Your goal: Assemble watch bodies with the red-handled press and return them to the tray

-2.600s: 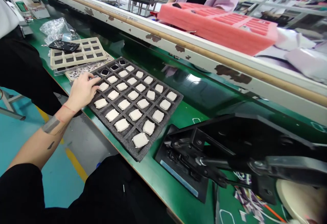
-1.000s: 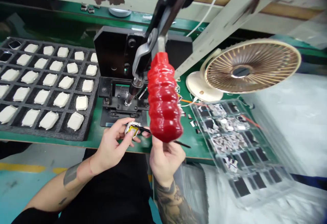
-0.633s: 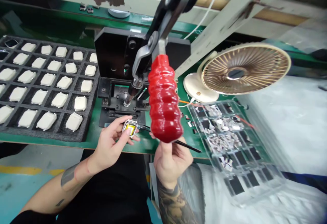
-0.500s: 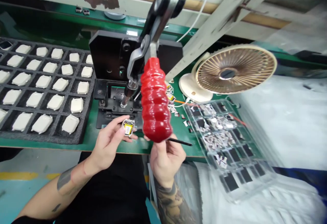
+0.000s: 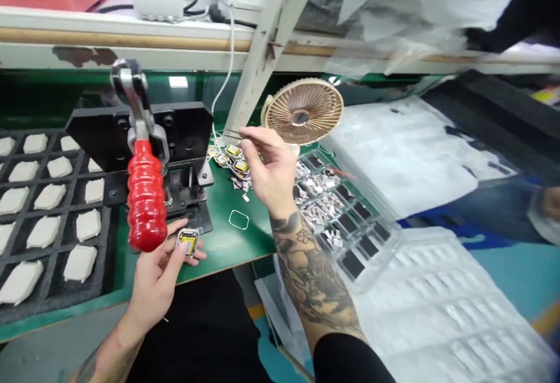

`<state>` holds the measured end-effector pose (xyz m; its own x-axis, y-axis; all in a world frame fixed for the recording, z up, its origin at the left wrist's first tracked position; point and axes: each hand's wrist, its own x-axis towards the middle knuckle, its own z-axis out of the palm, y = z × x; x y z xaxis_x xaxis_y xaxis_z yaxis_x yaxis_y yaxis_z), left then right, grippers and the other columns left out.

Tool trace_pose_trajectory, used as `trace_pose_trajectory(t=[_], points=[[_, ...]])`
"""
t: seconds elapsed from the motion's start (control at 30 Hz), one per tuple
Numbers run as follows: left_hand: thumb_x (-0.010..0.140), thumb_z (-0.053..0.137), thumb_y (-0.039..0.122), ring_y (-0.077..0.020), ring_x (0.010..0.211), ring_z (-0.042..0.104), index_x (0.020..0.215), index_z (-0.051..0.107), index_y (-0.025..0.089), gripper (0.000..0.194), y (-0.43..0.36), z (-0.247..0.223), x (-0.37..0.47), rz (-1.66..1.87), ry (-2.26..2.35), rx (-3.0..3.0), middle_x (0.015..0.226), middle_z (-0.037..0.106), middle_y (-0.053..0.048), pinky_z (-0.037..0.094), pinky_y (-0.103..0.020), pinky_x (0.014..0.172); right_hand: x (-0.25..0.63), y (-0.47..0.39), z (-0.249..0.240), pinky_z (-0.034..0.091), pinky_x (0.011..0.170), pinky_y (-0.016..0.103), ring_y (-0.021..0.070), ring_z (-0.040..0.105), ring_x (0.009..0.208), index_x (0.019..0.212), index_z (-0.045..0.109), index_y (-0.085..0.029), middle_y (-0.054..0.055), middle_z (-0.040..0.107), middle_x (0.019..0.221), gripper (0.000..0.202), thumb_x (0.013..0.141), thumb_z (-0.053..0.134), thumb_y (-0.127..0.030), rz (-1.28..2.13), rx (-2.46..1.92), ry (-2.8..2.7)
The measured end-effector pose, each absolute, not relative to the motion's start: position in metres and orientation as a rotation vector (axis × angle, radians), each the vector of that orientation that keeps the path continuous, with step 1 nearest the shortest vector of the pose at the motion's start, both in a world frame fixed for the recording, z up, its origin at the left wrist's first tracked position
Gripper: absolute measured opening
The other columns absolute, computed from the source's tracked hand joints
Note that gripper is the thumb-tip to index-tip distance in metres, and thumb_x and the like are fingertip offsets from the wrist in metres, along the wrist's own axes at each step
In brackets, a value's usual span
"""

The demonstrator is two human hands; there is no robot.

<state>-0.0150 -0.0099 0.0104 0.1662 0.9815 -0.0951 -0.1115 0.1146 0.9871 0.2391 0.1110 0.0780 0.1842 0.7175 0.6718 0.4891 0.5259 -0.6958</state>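
My left hand (image 5: 160, 272) pinches a small smartwatch case (image 5: 188, 242) between thumb and fingers, its yellow-lined inside facing up. It is over the front edge of the green bench, below a toggle press with a red ridged handle (image 5: 147, 196). My right hand (image 5: 273, 167) is raised in front of the fan, fingers closed on dark, thin tweezers (image 5: 234, 134) whose tips point left; most of them is hidden by the hand. Beyond it lies a pile of yellow-centred watch parts (image 5: 234, 153). A thin white rectangular frame (image 5: 238, 220) rests on the bench between my hands.
A dark foam tray (image 5: 107, 249) with white covered pieces stands at left. To the right are a clear compartment box (image 5: 350, 220) with small parts and a fan (image 5: 304, 112). White sheets (image 5: 406, 155) lie beyond. Another person's hand (image 5: 552, 202) shows at the far right.
The view has swung right. My right hand has moved forward from the bench's front edge to near the parts pile and fan. My left hand still holds the watch case. The thin frame has come into sight.
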Motion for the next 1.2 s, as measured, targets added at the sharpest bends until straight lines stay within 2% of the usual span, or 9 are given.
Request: trace_pose_trajectory(t=[0.17,0.23,0.3,0.37,0.5,0.6,0.87,1.0,1.2], points=[[0.109,0.072,0.045,-0.0273,0.101,0.086,0.154,0.059,0.022,0.053,-0.012,0.01,-0.021,1.004,1.092,1.189,0.123,0.085,-0.013,0.073,-0.038,0.089,0.222,0.06,0.04,0.058,0.09,0.038,0.018,0.07,0.097,0.121,0.078,-0.026,0.004,0.073,0.105,0.02,0.111,0.061,-0.025,0.139,-1.188,-1.807],[0.107,0.072,0.048,-0.0285,0.101,0.086,0.155,0.059,0.023,0.056,-0.013,0.011,-0.022,0.987,1.14,1.216,0.123,0.085,-0.012,0.073,-0.04,0.091,0.222,0.033,0.024,0.057,0.099,0.045,0.0236,0.071,0.109,0.128,0.075,-0.024,0.008,0.075,0.115,0.024,0.109,0.067,-0.037,0.173,-1.277,-1.994],[0.106,0.074,0.051,-0.0301,0.1,0.086,0.157,0.059,0.023,0.06,-0.013,0.012,-0.022,0.959,1.179,1.233,0.122,0.086,-0.011,0.074,-0.044,0.092,0.226,0.012,0.015,0.054,0.107,0.05,0.0289,0.069,0.122,0.14,0.07,-0.025,0.012,0.074,0.131,0.047,0.104,0.075,-0.054,0.207,-1.362,-2.106],[0.105,0.074,0.053,-0.0309,0.099,0.086,0.157,0.058,0.023,0.063,-0.014,0.012,-0.021,0.942,1.197,1.238,0.121,0.085,-0.011,0.074,-0.047,0.093,0.238,-0.002,0.014,0.054,0.111,0.05,0.0294,0.067,0.129,0.149,0.063,-0.026,0.013,0.071,0.141,0.057,0.103,0.075,-0.058,0.212,-1.404,-2.087],[0.105,0.074,0.052,-0.03,0.1,0.086,0.159,0.056,0.026,0.062,-0.015,0.013,-0.019,0.946,1.196,1.232,0.122,0.085,-0.01,0.073,-0.048,0.095,0.296,-0.016,0.032,0.054,0.105,0.047,0.0267,0.069,0.122,0.136,0.07,-0.026,0.01,0.075,0.131,0.027,0.109,0.063,-0.029,-0.016,-1.636,-1.877],[0.105,0.075,0.051,-0.0311,0.1,0.086,0.159,0.056,0.025,0.063,-0.014,0.014,-0.02,0.951,1.188,1.241,0.12,0.086,-0.01,0.073,-0.05,0.095,0.35,-0.017,0.045,0.052,0.098,0.047,0.0311,0.068,0.113,0.119,0.077,-0.024,0.012,0.076,0.12,0.025,0.104,0.06,-0.015,-0.176,-2.02,-1.792],[0.105,0.075,0.048,-0.029,0.1,0.086,0.151,0.056,0.025,0.055,-0.015,0.014,-0.018,0.967,1.148,1.245,0.12,0.085,-0.01,0.073,-0.045,0.091,0.387,-0.011,0.034,0.05,0.091,0.037,0.0254,0.065,0.098,0.091,0.069,-0.022,0.008,0.07,0.103,0.015,0.097,0.06,-0.011,0.026,-2.088,-1.729],[0.105,0.075,0.048,-0.0297,0.102,0.086,0.141,0.058,0.025,0.046,-0.015,0.013,-0.017,0.971,1.132,1.228,0.121,0.085,-0.01,0.073,-0.043,0.085,0.388,-0.017,0.039,0.05,0.09,0.038,0.0258,0.065,0.097,0.094,0.067,-0.022,0.008,0.069,0.101,0.013,0.1,0.058,-0.014,-0.018,-2.085,-1.663],[0.105,0.075,0.05,-0.032,0.104,0.085,0.14,0.058,0.024,0.047,-0.016,0.013,-0.017,0.955,1.145,1.26,0.123,0.084,-0.011,0.073,-0.047,0.086,0.388,-0.015,0.037,0.049,0.094,0.04,0.0277,0.067,0.103,0.107,0.073,-0.023,0.008,0.075,0.108,0.013,0.098,0.066,-0.016,-0.018,-2.144,-1.814]])
